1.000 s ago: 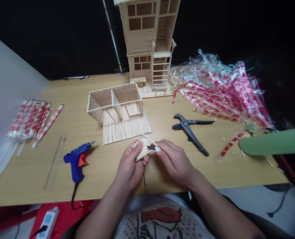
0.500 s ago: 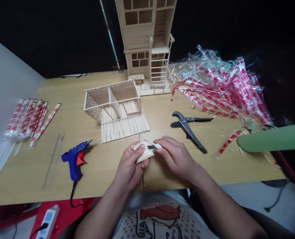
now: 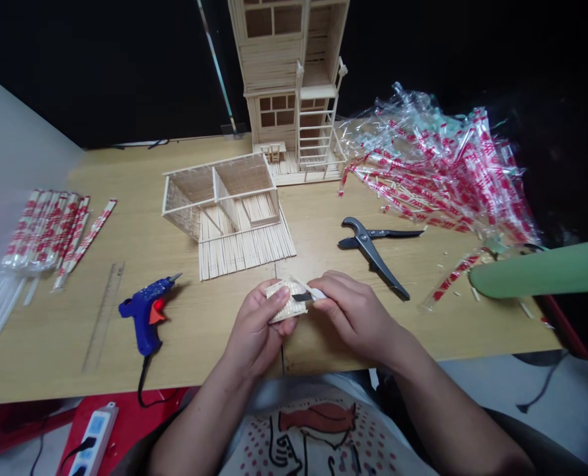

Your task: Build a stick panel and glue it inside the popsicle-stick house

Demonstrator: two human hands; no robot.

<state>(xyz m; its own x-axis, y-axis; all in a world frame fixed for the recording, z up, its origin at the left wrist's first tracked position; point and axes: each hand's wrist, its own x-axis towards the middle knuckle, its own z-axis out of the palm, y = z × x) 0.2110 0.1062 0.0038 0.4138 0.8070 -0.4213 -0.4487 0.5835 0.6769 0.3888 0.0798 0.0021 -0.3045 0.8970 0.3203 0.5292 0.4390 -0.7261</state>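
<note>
Near the front of the table, my left hand (image 3: pixel 259 324) is closed around a small pale woven piece (image 3: pixel 289 307), thumb across its top. My right hand (image 3: pixel 351 311) pinches the white handle of a small dark-bladed craft knife (image 3: pixel 302 297). The blade lies over the woven piece, at its right side; whether it cuts in I cannot tell. Beyond my hands stands a model room made of thin sticks (image 3: pixel 224 198) with a slatted floor in front. A pair of black cutting pliers (image 3: pixel 373 248) rests open on the table to the right.
A blue glue gun (image 3: pixel 148 311) with a lit red light and a clear ruler (image 3: pixel 103 317) lie left, near wrapped chopsticks (image 3: pixel 46 231). Behind stands a tall stick house (image 3: pixel 279 79). Torn wrappers (image 3: pixel 437 165) heap at the right, by a green cylinder (image 3: pixel 542 271).
The knife blade has shifted slightly down over the woven piece and now lies flatter. The whole view has moved a little; my left hand keeps its hold.
</note>
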